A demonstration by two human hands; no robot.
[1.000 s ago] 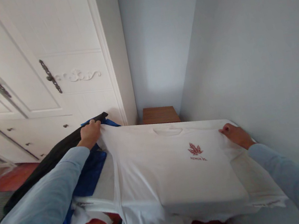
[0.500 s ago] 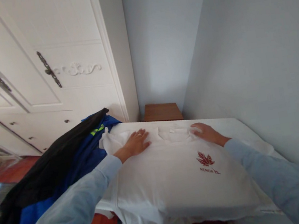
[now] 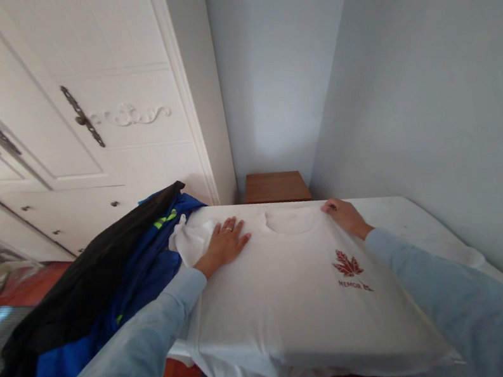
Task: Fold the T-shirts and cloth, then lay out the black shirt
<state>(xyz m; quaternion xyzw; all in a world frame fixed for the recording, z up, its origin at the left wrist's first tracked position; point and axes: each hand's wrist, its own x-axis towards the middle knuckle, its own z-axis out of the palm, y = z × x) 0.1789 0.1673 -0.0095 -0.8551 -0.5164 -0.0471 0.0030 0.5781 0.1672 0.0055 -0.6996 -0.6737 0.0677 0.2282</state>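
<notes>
A white T-shirt [image 3: 279, 293] with a red maple leaf print lies front side up over a white table [image 3: 391, 216], its lower part hanging off the near edge. My left hand [image 3: 227, 241] rests flat on the shirt's left shoulder, fingers spread, a ring on one finger. At the right end of the neckline, my right hand [image 3: 345, 216] pinches the shirt's fabric between thumb and fingers. The round collar shows between my two hands. Bunched cloth of the left sleeve [image 3: 192, 237] lies beyond my left hand.
Black and blue garments [image 3: 101, 271] are heaped along the table's left side. A white wardrobe [image 3: 145, 161] stands at the back left, and a brown wooden piece of furniture [image 3: 275, 186] sits behind the table. A grey wall [image 3: 456, 83] runs along the right.
My right hand has closed on the shirt near the collar and drawn the fabric taut. The wrinkled neckline is smoother and the collar's curve shows. My left hand has shifted slightly left.
</notes>
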